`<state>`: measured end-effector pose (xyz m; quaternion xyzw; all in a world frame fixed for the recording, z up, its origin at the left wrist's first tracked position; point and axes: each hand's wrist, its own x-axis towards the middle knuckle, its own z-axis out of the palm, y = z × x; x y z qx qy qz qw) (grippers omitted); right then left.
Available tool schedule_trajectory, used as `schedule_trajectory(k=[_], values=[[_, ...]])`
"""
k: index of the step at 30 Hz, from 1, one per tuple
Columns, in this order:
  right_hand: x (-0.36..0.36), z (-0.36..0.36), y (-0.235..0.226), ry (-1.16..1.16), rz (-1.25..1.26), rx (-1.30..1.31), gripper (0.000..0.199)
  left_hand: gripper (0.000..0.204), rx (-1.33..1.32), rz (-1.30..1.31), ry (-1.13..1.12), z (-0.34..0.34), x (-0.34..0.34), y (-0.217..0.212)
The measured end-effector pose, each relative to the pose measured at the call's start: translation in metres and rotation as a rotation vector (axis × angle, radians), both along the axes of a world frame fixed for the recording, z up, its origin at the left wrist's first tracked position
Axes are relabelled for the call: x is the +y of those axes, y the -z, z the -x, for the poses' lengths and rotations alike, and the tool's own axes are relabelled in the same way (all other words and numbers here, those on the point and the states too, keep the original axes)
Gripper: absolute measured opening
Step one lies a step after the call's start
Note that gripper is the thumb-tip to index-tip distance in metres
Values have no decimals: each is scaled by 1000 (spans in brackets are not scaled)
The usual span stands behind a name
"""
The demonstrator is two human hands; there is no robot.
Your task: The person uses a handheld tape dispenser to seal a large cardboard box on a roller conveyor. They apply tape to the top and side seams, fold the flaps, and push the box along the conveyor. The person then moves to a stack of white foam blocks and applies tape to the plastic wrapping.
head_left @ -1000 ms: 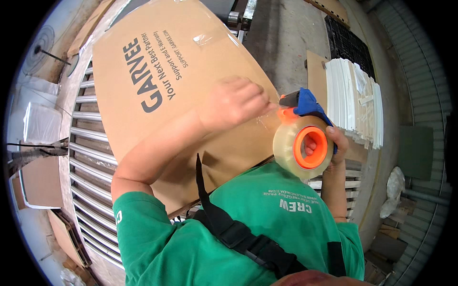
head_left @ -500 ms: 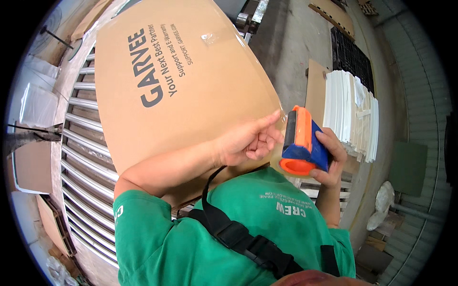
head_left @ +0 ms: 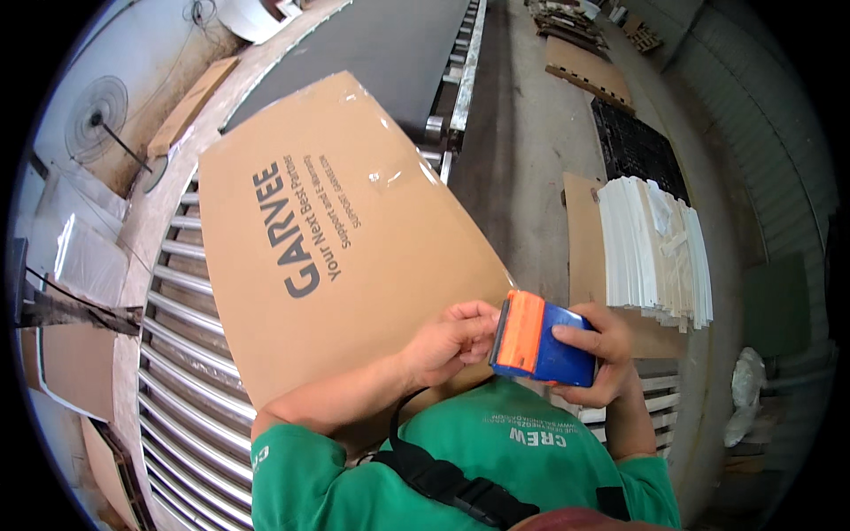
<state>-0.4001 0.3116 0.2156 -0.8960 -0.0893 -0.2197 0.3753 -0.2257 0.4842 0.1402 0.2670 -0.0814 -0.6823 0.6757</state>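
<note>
A large brown cardboard box (head_left: 381, 257) with dark print lies in front of me, clear tape glinting along its right edge. My right hand (head_left: 602, 354) is wrapped round a blue and orange tape dispenser (head_left: 558, 341), held over the box's near right corner. Its dark front edge points left, towards my left hand (head_left: 456, 341). That hand is closed, its fingers curled and their tips at the dispenser's front edge. Whether a tape end is pinched there I cannot make out.
Under the box runs a metal roller conveyor (head_left: 190, 354), which meets a dark belt (head_left: 354, 71) at the far end. On the right, a stack of white strips (head_left: 655, 252) lies near a black pallet (head_left: 637, 146). A fan (head_left: 97, 119) stands far left.
The dispenser has turned, so its orange tape-roll hub is now out of sight. My left fingers, earlier with one pointing out, have curled in at its front edge. The view has shifted towards the belt.
</note>
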Motion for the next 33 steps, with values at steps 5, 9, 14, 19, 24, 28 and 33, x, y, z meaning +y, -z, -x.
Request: schedule_trajectory(k=[5, 9, 14, 19, 24, 28, 33], values=[[2, 11, -7, 124, 205, 43, 69, 8, -274, -289, -303, -22, 2, 3], [-9, 33, -5, 335, 364, 105, 67, 13, -608, -361, -489, -59, 3, 5], [-21, 50, 39, 322, -597, 109, 74, 28, -669, -297, -313, -51, -1, -5], [2, 33, 57, 193, -1596, -101, 75, 63, -861, -138, -273, -39, -11, -23], [1, 26, 65, 148, -1682, -45, 71, 93, -1412, 243, -377, -19, -41, -30], [2, 27, 73, 264, -1771, 1, 72, 97, -1514, 388, -422, -8, -62, -37], [10, 14, 45, 53, -1603, 40, 70, 87, -1638, 365, -525, -7, -69, -25]])
